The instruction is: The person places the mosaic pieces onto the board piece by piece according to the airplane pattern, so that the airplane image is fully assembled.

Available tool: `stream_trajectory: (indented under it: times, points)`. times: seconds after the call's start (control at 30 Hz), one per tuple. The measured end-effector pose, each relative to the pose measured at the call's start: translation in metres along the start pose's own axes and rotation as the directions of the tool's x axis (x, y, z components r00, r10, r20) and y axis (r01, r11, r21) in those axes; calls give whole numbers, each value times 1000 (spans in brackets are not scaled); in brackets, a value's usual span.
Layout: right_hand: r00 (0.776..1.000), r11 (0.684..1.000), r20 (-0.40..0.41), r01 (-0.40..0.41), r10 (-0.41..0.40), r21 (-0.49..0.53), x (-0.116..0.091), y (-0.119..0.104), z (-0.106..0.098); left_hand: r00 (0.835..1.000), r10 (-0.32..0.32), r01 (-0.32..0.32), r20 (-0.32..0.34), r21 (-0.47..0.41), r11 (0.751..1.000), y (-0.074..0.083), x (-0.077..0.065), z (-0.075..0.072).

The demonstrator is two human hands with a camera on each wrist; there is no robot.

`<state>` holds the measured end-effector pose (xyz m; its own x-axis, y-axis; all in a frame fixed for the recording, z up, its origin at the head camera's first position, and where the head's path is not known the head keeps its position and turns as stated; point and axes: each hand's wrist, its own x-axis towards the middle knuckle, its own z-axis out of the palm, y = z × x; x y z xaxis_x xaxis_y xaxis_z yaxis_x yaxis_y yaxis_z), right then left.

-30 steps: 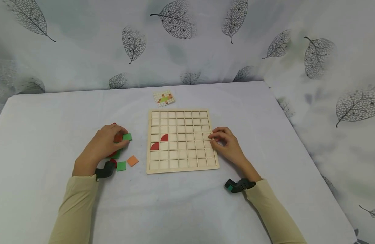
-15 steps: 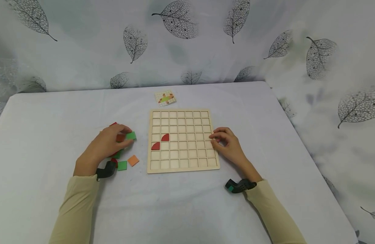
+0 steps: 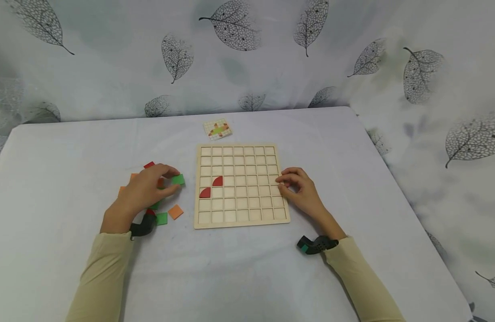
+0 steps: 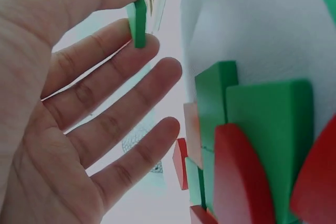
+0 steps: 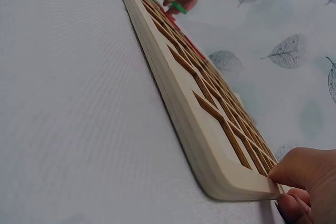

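My left hand (image 3: pixel 144 187) pinches a green square tile (image 3: pixel 179 180) between thumb and fingers, just left of the wooden grid board (image 3: pixel 242 224). In the left wrist view the tile (image 4: pixel 138 23) stands on edge at the fingertips, above the loose pieces. Two red quarter-circle pieces sit in the board's grid, one (image 3: pixel 217 181) a row farther back and a column right of the other (image 3: pixel 205 192). At the board's right edge, my right hand (image 3: pixel 301 190) holds the rim; the right wrist view shows its thumb on top and other fingers below.
Under and around the left hand lie several loose pieces: an orange tile (image 3: pixel 175 212), a green tile (image 3: pixel 162 218), a red piece (image 3: pixel 149 165) and others partly hidden. A small pattern card (image 3: pixel 217 129) lies behind the board on the white cloth (image 3: pixel 231 268).
My left hand has moved slightly right with the green tile, away from the pile, uncovering orange pieces behind it. The right hand stays at the board's edge.
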<state>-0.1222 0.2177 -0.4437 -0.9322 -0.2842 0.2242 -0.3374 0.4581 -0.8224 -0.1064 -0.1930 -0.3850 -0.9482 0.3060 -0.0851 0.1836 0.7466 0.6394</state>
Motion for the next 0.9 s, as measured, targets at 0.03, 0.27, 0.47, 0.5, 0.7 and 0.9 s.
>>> stream_trajectory:
  times: [0.03,0.27,0.47,0.5,0.7,0.9]
  points:
    - [1000,1000,-3,2,-2,3,0,-2,0,1000,2,-2,-2,3,1000,0,0,1]
    - [999,999,7,42,-42,3,-1,-35,-5,998,52,-51,-28,40,998,4,2,7]
    - [1000,1000,11,27,-27,-8,-1,-43,-7,996,87,-86,-37,36,996,8,4,12]
    - [1000,1000,11,21,-21,-2,-1,-42,-7,995,96,-95,-39,37,995,9,5,13]
    - [1000,1000,22,13,-13,22,-1,-40,-6,993,108,-107,-46,27,994,13,5,17]
    - [1000,1000,19,17,-18,11,-2,-39,-7,974,207,-203,-93,54,978,15,7,23]
